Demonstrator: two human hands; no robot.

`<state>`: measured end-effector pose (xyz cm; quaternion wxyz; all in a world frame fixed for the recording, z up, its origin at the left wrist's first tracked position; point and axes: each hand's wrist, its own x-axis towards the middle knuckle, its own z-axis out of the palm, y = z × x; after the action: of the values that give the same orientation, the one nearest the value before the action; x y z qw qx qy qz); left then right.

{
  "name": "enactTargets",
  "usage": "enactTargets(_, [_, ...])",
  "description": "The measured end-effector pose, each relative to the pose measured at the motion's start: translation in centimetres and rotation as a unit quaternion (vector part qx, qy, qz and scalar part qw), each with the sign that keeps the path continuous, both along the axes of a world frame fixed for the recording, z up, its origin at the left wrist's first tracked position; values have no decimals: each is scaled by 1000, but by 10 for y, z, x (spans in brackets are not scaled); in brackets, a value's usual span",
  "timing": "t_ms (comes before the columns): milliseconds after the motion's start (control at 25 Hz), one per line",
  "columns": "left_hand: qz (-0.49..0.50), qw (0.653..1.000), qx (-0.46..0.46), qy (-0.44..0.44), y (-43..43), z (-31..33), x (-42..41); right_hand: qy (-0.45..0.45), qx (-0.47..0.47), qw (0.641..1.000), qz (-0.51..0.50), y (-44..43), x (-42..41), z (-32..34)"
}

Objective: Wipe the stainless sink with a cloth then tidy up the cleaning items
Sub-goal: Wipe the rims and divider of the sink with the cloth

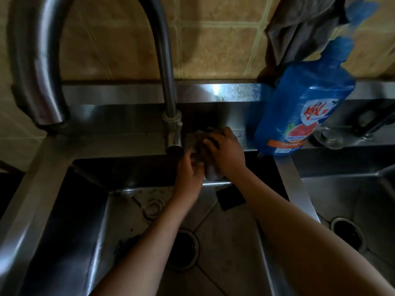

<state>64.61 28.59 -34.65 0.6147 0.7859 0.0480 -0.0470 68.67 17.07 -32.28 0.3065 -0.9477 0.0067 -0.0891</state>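
Observation:
Both my hands meet at the back rim of the left basin of the stainless sink, just right of the faucet base. A dull grey-brown cloth is bunched between them. My right hand grips the cloth from above with curled fingers. My left hand holds its lower part from below; its fingertips are hidden in the cloth. Part of the cloth hangs over the basin's back wall.
A tall curved faucet rises at left of my hands. A blue detergent bottle stands on the back ledge at right, under a hanging grey rag. A dark square pad lies in the basin near the drain. A second basin lies right.

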Motion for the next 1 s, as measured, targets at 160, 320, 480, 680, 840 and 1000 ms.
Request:
enactTargets(160, [-12,1000,10,21,2,-12,11,7,-103,995,12,17,13,-16])
enactTargets(320, [-22,999,31,3,0,-20,13,20,-151,988,-10,20,23,-17])
enactTargets(480, [-17,998,44,41,-1,-25,10,65,-155,983,-80,-5,23,-13])
enactTargets(680, [-30,996,15,80,5,-26,8,69,-145,971,-179,-17,-4,-10])
enactTargets(840, [-48,998,5,47,7,-26,9,71,-135,984,-95,14,-7,-10])
enactTargets(1000, [-74,997,-8,26,9,-24,7,74,-151,986,-8,29,18,-5])
